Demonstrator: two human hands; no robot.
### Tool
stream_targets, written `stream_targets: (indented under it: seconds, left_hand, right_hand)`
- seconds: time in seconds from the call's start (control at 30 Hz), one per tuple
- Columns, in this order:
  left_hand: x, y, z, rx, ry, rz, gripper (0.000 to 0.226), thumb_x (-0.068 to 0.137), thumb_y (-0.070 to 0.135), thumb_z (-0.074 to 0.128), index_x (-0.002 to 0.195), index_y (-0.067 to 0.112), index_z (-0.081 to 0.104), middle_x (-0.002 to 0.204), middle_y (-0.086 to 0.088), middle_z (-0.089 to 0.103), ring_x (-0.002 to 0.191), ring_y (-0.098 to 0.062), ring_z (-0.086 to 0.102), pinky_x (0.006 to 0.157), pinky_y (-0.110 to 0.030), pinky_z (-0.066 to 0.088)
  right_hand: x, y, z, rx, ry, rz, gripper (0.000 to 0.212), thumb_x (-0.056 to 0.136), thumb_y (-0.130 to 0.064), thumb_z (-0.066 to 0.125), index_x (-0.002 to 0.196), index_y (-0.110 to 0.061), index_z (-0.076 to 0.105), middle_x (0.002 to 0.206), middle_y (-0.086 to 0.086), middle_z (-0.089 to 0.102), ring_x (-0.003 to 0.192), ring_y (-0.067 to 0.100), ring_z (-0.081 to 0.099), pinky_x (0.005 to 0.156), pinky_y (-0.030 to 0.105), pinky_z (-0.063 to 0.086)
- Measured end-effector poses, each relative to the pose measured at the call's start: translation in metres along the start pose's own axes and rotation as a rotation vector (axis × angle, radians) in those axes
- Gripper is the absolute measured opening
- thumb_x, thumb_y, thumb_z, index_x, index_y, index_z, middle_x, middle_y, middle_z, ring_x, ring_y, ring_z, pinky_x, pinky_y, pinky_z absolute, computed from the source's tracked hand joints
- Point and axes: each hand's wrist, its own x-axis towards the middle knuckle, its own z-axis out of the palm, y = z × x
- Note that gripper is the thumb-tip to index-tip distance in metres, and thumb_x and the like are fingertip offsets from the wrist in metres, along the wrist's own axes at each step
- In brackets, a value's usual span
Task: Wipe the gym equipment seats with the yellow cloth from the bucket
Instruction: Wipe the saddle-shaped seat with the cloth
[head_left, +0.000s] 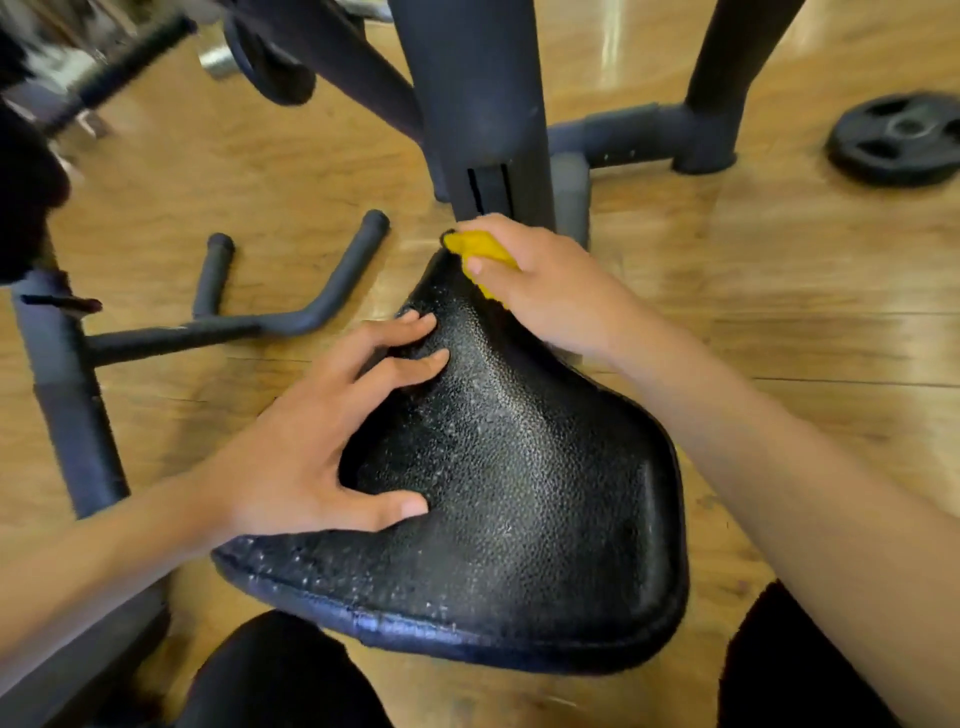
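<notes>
Two knees in dark cloth (280, 675) fill the bottom edge of the frame. Just above them lies the black saddle-shaped seat (519, 493), its pebbled surface speckled with pale flecks. Its broad end spans the lower centre and its narrow nose points up toward the middle of the frame.

The left hand (322, 441) comes in from the lower left and rests on the left side of the seat. Its fingers are spread and nearly straight, with fingertips and thumb pressing the surface, and it grasps nothing.

The right hand (540, 291) reaches in from the right to the nose of the seat. Its fingers and thumb are curled round the yellow cloth (480, 249), which is bunched in the grip and touches the tip of the seat, just above centre.

Directly behind the cloth a thick dark upright post (488, 104) rises to the top of the frame. A forked grey handle bar (311, 312) lies at mid-left, joined to a grey frame tube (72, 405) along the left edge. A black weight plate (898, 137) lies flat on the wooden floor (779, 312) at the upper right, well apart from the seat.
</notes>
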Motion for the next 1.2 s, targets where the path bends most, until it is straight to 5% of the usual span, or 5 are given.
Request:
stream_targets:
  seconds: [0.27,0.57,0.7,1.03,1.2]
  left_hand:
    - [-0.001,0.006,0.004,0.015,0.025,-0.006,0.093,0.085,0.081,0.053,0.152,0.019,0.041,0.162,0.000,0.026,0.156,-0.018,0.020,0.123,-0.044,0.025]
    - [0.002,0.008,0.003,0.032,0.028,0.004,0.091,0.085,0.080,0.052,0.149,0.016,0.044,0.161,-0.002,0.028,0.155,-0.018,0.024,0.124,-0.038,0.026]
    - [0.001,0.010,0.002,0.029,0.020,-0.011,0.092,0.086,0.079,0.053,0.151,0.014,0.042,0.161,-0.004,0.028,0.155,-0.019,0.023,0.125,-0.037,0.025]
    - [0.000,0.008,0.003,0.033,0.036,-0.014,0.091,0.086,0.079,0.053,0.152,0.018,0.042,0.163,0.000,0.027,0.155,-0.016,0.021,0.125,-0.035,0.023]
    - [0.000,0.008,0.004,0.019,0.034,-0.020,0.088,0.086,0.074,0.057,0.152,0.016,0.043,0.162,-0.001,0.028,0.155,-0.015,0.021,0.126,-0.036,0.023]
  right_hand:
    - [-0.135,0.023,-0.029,0.451,-0.056,-0.047,0.029,0.086,-0.028,0.059,0.111,-0.036,0.070,0.112,-0.021,0.071,0.106,-0.003,0.062,0.092,0.016,0.046]
    - [-0.019,0.026,0.005,0.175,0.024,-0.147,0.046,0.102,-0.027,0.054,0.148,-0.028,0.047,0.159,-0.002,0.039,0.147,0.013,0.032,0.115,0.021,0.025]
    - [0.012,0.033,0.008,0.150,0.077,-0.163,0.041,0.104,-0.029,0.050,0.145,-0.027,0.048,0.138,0.000,0.060,0.127,0.020,0.054,0.089,0.017,0.039]
    - [-0.046,0.040,-0.016,0.111,-0.152,-0.341,0.041,0.104,-0.025,0.052,0.144,-0.033,0.049,0.156,-0.017,0.039,0.143,-0.002,0.033,0.114,0.016,0.025]
    - [0.030,0.016,-0.003,-0.045,0.008,-0.195,0.032,0.105,-0.031,0.048,0.136,-0.031,0.053,0.125,-0.002,0.062,0.119,0.021,0.056,0.081,0.025,0.042]
